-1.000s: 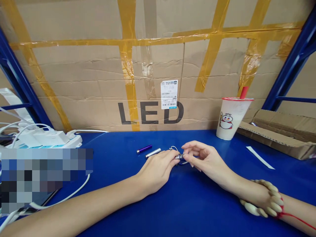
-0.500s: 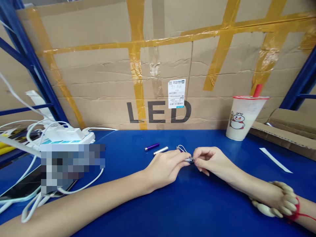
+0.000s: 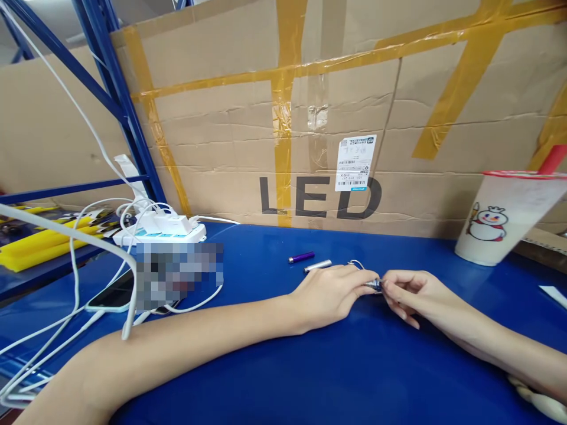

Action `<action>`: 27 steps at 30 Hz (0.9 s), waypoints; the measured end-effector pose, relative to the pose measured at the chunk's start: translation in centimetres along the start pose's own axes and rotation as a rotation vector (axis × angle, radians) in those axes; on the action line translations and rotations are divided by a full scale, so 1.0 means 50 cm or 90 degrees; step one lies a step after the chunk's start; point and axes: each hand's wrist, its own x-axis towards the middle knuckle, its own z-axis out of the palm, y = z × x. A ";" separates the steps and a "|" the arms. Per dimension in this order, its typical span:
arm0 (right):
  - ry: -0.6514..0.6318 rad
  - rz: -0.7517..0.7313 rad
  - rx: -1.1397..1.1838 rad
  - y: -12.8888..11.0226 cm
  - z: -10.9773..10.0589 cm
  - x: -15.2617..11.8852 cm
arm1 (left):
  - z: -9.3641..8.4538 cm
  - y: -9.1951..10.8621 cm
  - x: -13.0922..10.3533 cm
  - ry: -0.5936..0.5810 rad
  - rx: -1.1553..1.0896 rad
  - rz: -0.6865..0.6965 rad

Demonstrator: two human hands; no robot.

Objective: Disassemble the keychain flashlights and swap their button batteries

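Observation:
Low over the blue table, my left hand (image 3: 332,297) is closed round a small silvery metal cylinder (image 3: 373,285), whose end sticks out past the fingertips. At that end, my right hand (image 3: 408,291) pinches with thumb and forefinger; the tip between them is too small to make out. Just beyond my left hand lie a purple metal tube (image 3: 302,258) with a silver end and a silver metal tube (image 3: 318,265), partly hidden by the hand. A thin pale loop (image 3: 356,263) shows behind my left knuckles.
A large cardboard box (image 3: 212,141) marked LED walls off the back. To the right stand a drink cup (image 3: 500,230) with a red straw and a white strip (image 3: 553,295). Left are a power strip (image 3: 163,233), white cables (image 3: 75,277), a phone (image 3: 113,293) and yellow-handled items (image 3: 48,242).
The view has swung left, so everything sits farther right in the picture. Both hands keep their grip at the metal cylinder, with little visible change between them.

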 end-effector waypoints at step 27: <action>0.225 -0.215 -0.091 -0.023 0.001 -0.013 | 0.008 0.001 0.008 0.024 -0.065 -0.126</action>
